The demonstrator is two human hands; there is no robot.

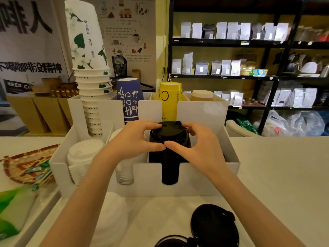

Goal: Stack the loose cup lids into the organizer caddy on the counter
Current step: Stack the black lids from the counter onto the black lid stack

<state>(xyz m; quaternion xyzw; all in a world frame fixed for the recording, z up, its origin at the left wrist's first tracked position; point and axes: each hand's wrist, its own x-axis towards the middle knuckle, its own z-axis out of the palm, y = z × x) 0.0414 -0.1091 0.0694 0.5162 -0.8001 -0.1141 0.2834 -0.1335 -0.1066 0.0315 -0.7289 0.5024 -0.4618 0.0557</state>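
A white organizer caddy (199,177) stands on the counter in the middle of the head view. In its front right compartment rises a stack of black lids (168,139). My left hand (135,138) and my right hand (201,145) both grip the top of that stack, with the thumbs meeting in front. A stack of white lids (83,157) fills the front left compartment. Loose black lids (213,225) lie on the counter near me, another black lid (170,241) at the bottom edge. Loose white lids (114,216) lie to their left.
Upside-down paper cups fill the caddy's back row: a tall white-and-green stack (89,68), blue cups (130,100), yellow cups (170,100). A woven tray with packets (26,168) lies at the left. Shelves of bags (231,50) stand behind the counter.
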